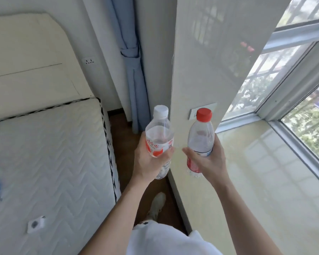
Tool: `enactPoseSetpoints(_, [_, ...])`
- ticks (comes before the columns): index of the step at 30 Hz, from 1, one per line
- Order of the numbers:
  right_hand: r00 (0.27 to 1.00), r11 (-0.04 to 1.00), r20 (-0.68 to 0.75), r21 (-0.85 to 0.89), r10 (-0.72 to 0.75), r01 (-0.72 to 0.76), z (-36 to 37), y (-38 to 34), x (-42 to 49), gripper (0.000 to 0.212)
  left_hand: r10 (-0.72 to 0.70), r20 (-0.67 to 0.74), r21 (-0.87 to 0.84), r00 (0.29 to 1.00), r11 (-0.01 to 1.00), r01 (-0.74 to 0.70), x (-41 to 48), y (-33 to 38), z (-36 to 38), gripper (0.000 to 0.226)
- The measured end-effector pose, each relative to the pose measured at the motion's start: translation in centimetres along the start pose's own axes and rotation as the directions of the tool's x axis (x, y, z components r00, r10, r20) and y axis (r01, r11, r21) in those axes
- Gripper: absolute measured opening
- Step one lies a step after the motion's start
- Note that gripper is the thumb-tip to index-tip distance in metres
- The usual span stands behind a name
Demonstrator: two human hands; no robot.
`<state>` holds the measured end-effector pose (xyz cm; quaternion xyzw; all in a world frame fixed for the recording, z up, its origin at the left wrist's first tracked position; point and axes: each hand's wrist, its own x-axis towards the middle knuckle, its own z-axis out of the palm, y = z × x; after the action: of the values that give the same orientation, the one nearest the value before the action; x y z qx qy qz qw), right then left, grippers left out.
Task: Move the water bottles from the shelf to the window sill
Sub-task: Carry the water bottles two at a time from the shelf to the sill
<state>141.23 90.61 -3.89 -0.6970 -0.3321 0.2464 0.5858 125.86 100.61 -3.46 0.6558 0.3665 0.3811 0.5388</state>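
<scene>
1. Currently both hands are raised in the middle of the view, each wrapped around one clear plastic water bottle, and both bottles are upright with a slight lean
2. The left hand [151, 159] is curled around the white-capped bottle [159, 137], thumb across its red and white label, fingers hidden behind it; the bottom of the bottle shows below the hand
3. The right hand [208, 161] is closed around the red-capped bottle [201, 137], thumb pointing left across the front, over a blue and white band; the red label and the base stick out below the thumb
4. The two bottles sit just beside each other without touching, red cap slightly lower than the white one; water level inside either is hard to judge
5. The window sill [265, 181], a wide pale glossy ledge, runs along the right side from near to far; the red-capped bottle is held in the air near its left edge, not resting on it
6. The window [302, 107] with grey frames borders the sill on the right, with greenery outside
7. A bare quilted mattress [50, 159] fills the left side, its headboard [26, 52] against the far wall
8. A blue curtain [133, 70] hangs tied back in the far corner, between the headboard wall and the pale pillar [201, 70] beyond the bottles
9. Brown floor [125, 144] runs between the mattress and the sill, and a light shoe [157, 205] shows on it near the bottom centre
</scene>
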Motion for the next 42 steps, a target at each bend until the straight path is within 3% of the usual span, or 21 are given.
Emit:
enactPoseSetpoints(7, [0.960,0.996,-0.265,0.036,0.090,-0.083,-1.0,-0.7,7.6,0.049,0.021,0.347,-0.041,0.938,0.999,-0.008,10.6,0.7,3.1,0.066])
enactPoseSetpoints(12, [0.860,0.989,-0.489,0.059,0.146,-0.134,-3.1,-0.3,9.1,0.049,0.073,0.604,0.000,0.794,0.996,-0.092,14.7,0.5,7.5,0.059])
enactPoseSetpoints(17, [0.712,0.974,-0.666,0.112,0.222,-0.199,-6.5,1.1,5.4,0.054,0.041,0.762,-0.006,0.646,0.998,-0.056,14.4,0.5,12.7,0.062])
enactPoseSetpoints(26, [0.431,0.949,-0.849,0.234,0.305,-0.211,-11.0,4.8,-3.2,0.055,-0.102,0.869,0.086,0.485,0.995,0.055,9.3,-0.5,21.0,0.052])
enactPoseSetpoints(32, [0.309,0.922,-0.875,0.313,0.374,-0.229,-12.9,8.8,-6.6,0.053,-0.169,0.888,0.149,0.428,0.986,0.080,6.8,-3.2,24.8,0.047])
enactPoseSetpoints(37, [0.288,0.906,-0.868,0.334,0.404,-0.261,-14.2,13.9,-8.7,0.050,-0.244,0.885,0.217,0.397,0.970,0.113,6.3,-8.8,27.7,0.050])
enactPoseSetpoints(42, [0.344,0.877,-0.812,0.391,0.471,-0.279,-15.1,22.4,-8.4,0.051,-0.283,0.899,0.277,0.335,0.959,0.067,6.5,-16.3,31.9,0.048])
